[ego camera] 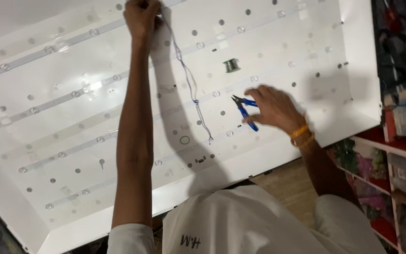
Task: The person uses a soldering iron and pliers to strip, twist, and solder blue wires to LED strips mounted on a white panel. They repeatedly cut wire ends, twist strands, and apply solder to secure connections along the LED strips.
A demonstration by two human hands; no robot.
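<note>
My left hand (141, 18) reaches to the far edge of a large white backlight panel (71, 108) and pinches the top end of a thin twisted blue-and-white wire (190, 84). The wire trails down across the panel to its loose end near the middle. My right hand (272, 108), with orange bands at the wrist, rests on the panel and grips blue-handled cutters (246, 113), whose dark jaws point left. Several LED strips (62, 101) with small round lenses run across the panel.
A small dark green spool (231, 65) lies on the panel above the cutters. Shelves (400, 150) packed with coloured packets stand at the right. My white shirt (240, 221) fills the lower middle, with a strip of wooden floor (287, 181) beside it.
</note>
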